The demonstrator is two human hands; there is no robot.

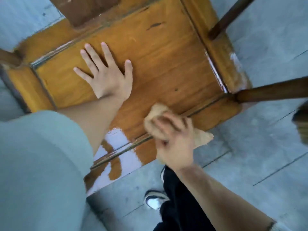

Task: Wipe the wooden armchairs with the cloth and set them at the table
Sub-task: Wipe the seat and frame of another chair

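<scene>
Two bare hands work over one wooden armchair (158,64), seen from straight above. No brand, label or readable writing shows on any surface.

The right hand (173,139) has its fingers curled around a bunched tan cloth (202,136); one corner of the cloth sticks out past the hand on the side away from the body, and another lump bulges out beyond the knuckles. The hand and cloth are blurred, so how tightly the fingers close is hard to judge. The grip sits over the front edge of the seat, right on the dark groove between the seat panel and its front rail.

The left hand (106,72) lies flat on the seat panel, fingers straight and spread, palm down, holding nothing. It is farther onto the seat than the cloth hand and off to its left.

Beyond the cloth hand and to its right, a dark armrest post (273,90) rises from the seat's corner. A second dark post (231,15) stands farther back on the same side. Just to the left of the cloth hand, nearer the body, the front rail shows a pale glossy sheen.

Below the grip lie grey floor tiles (266,147), black trousers (180,205) and a dark shoe with a white toe (154,200). A grey-green sleeve (41,164) covers the left upper arm.
</scene>
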